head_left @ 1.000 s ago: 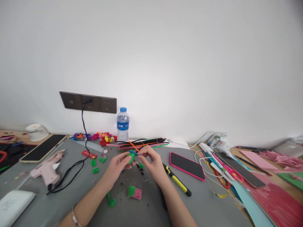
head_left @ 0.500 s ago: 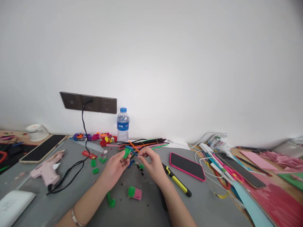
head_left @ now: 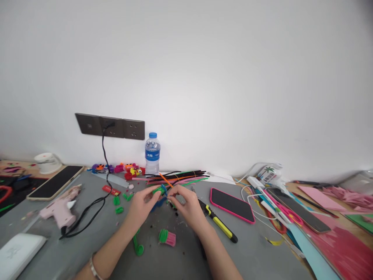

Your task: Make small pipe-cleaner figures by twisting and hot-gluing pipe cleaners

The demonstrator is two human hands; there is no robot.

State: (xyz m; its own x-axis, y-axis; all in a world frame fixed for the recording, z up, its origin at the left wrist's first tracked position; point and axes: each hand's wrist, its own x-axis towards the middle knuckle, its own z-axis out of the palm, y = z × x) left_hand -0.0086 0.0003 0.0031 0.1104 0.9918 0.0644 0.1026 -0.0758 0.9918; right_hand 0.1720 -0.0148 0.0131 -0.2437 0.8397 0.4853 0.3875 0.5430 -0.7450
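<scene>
My left hand (head_left: pixel 140 208) pinches a small green coiled pipe-cleaner piece (head_left: pixel 159 190) with a blue strand on it, just above the grey mat (head_left: pixel 180 256). My right hand (head_left: pixel 188 204) meets it from the right, fingertips closed on the blue strand at the same piece. A green and pink coiled piece (head_left: pixel 167 237) lies on the mat below my hands. A green curl (head_left: pixel 136 246) lies to its left. Small green coils (head_left: pixel 117 201) sit left of my left hand. A bundle of straight pipe cleaners (head_left: pixel 177 177) lies behind my hands.
A pink glue gun (head_left: pixel 60 210) with a black cord lies at left, beside a phone (head_left: pixel 54 186). A water bottle (head_left: pixel 152 154) stands by the wall. A yellow-black cutter (head_left: pixel 218 224) and a pink-cased phone (head_left: pixel 232 204) lie right. Coloured paper (head_left: pixel 340 249), cables and scissors crowd the far right.
Both hands have dipped slightly toward the mat and drawn closer together around the green piece. Nothing else on the table has moved.
</scene>
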